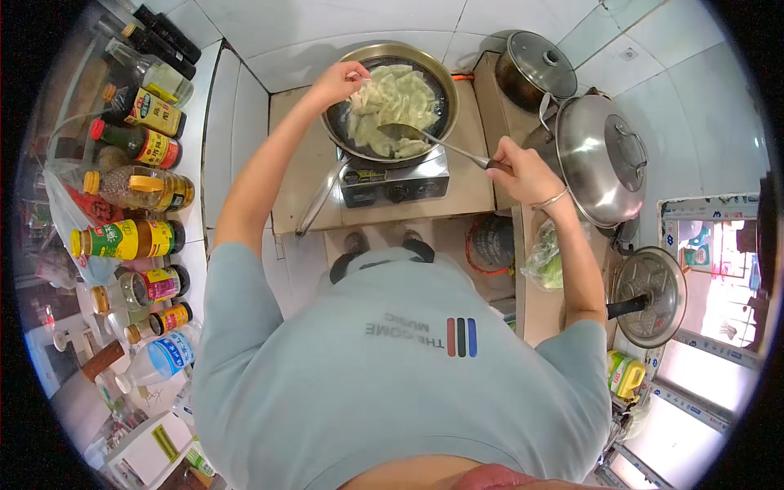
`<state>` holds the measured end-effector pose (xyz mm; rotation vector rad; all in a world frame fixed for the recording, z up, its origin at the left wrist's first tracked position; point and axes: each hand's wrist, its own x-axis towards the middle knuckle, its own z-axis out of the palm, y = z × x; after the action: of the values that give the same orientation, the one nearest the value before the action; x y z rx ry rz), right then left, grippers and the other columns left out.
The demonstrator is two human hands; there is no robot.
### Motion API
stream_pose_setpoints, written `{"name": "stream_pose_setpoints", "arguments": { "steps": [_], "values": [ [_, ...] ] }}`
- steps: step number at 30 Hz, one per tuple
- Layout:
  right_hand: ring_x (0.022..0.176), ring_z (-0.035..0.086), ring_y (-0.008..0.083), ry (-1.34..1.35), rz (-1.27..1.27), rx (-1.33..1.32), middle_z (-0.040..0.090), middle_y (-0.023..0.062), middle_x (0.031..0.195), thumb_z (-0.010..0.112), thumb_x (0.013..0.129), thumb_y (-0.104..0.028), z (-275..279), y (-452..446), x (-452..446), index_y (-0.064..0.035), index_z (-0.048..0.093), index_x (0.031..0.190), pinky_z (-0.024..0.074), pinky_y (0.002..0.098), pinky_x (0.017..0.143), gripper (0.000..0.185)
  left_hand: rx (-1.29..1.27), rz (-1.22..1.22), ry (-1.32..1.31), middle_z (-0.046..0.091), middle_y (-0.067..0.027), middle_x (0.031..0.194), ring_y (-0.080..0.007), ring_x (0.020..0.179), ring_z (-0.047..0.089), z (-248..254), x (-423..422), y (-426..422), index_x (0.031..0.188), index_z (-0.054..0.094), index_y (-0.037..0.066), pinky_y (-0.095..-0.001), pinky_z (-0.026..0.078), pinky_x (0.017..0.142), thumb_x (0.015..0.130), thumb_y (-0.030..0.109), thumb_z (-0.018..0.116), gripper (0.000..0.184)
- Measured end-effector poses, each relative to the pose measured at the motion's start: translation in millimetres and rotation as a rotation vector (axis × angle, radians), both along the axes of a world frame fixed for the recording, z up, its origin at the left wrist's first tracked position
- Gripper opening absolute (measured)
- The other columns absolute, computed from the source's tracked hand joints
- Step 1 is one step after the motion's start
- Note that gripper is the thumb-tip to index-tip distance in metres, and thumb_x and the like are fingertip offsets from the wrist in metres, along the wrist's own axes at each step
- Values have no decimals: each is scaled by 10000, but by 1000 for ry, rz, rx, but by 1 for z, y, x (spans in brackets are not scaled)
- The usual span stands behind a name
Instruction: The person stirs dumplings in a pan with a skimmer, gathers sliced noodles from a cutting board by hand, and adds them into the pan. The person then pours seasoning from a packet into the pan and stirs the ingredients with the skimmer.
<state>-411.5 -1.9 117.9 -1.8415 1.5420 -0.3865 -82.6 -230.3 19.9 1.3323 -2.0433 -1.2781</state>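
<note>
A wide frying pan sits on a portable gas stove, holding a heap of pale green, thin, wavy food pieces. My right hand is closed around the dark handle of a metal spatula, whose head rests among the pieces at the near side of the pan. Over the pan's left rim, my left hand has its fingers curled together beside the food. Whatever lies between those fingertips is too small to make out. The pan's long handle points toward me on the left.
Several sauce and oil bottles line the left counter. At right stand a lidded pot and a large steel wok lid. Nearer me are a plastic bag of greens and a round lid with dark handle.
</note>
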Motion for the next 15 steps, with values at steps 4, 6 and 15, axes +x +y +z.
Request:
{"name": "stream_pose_setpoints", "arguments": {
  "steps": [4,6,15],
  "values": [
    [811,592,437,117,-16,-122,615,235,803,648,799,-132,21,-1,0,-13,455,955,462,474,695,276,-3,-52,-6,625,-68,776,-191,749,606,-6,-5,2,897,639,29,-328,481,709,749,62,574,166],
    [816,593,432,163,-51,-121,618,231,811,652,793,-130,31,-2,-1,-20,457,969,460,479,698,284,-404,-322,-167,589,-72,778,-194,744,574,-20,-2,5,889,617,35,-325,472,690,745,37,576,150],
    [737,603,372,384,132,-321,631,149,751,675,748,-131,77,-16,-5,-50,510,921,457,431,627,253,-251,-364,-226,631,-102,838,-216,793,614,-18,12,-8,852,606,39,-344,486,715,750,31,615,103]
  ]
}}
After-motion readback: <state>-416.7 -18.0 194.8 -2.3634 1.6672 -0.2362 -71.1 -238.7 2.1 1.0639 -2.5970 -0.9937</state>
